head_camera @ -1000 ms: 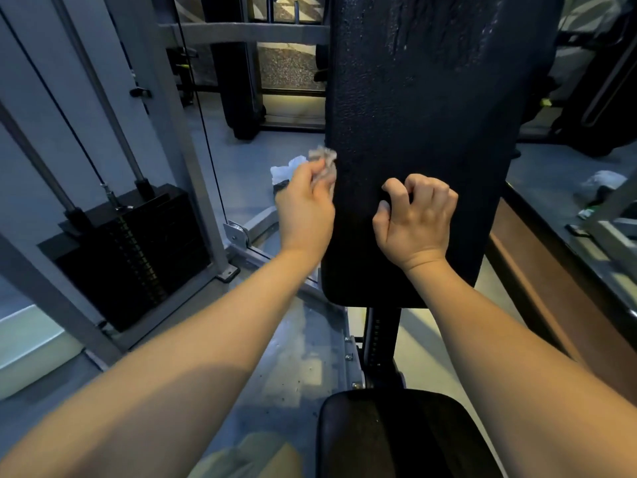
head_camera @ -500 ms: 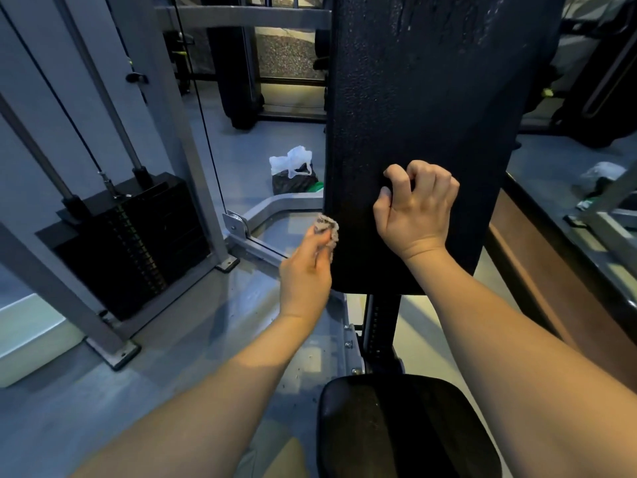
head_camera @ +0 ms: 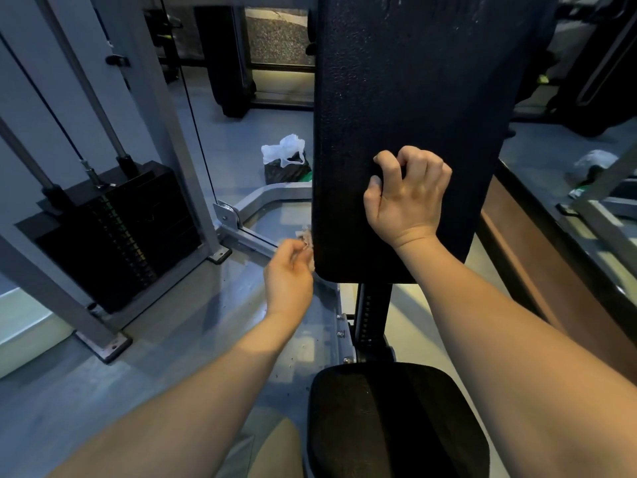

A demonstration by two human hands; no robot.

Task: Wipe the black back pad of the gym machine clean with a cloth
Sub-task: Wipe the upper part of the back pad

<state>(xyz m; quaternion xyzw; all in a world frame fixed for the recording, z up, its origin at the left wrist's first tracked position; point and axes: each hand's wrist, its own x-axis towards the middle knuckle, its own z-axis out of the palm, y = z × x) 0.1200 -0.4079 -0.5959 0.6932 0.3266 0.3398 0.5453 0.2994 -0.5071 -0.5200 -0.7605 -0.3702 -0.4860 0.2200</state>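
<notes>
Past the black seat (head_camera: pixel 396 419), the left hand (head_camera: pixel 287 274) pinches a small crumpled cloth (head_camera: pixel 307 238) against the lower left edge of the pad (head_camera: pixel 413 81). The right hand (head_camera: pixel 408 191), fingers curled and holding nothing, rests on the pad's face. The pad stands upright, black and pebbled, with pale specks near its top; a bag (head_camera: pixel 284 157) sits on the floor beyond.

Back pad (head_camera: pixel 413 81) runs off the top edge (cloth (head_camera: pixel 306 237) blurred).
</notes>
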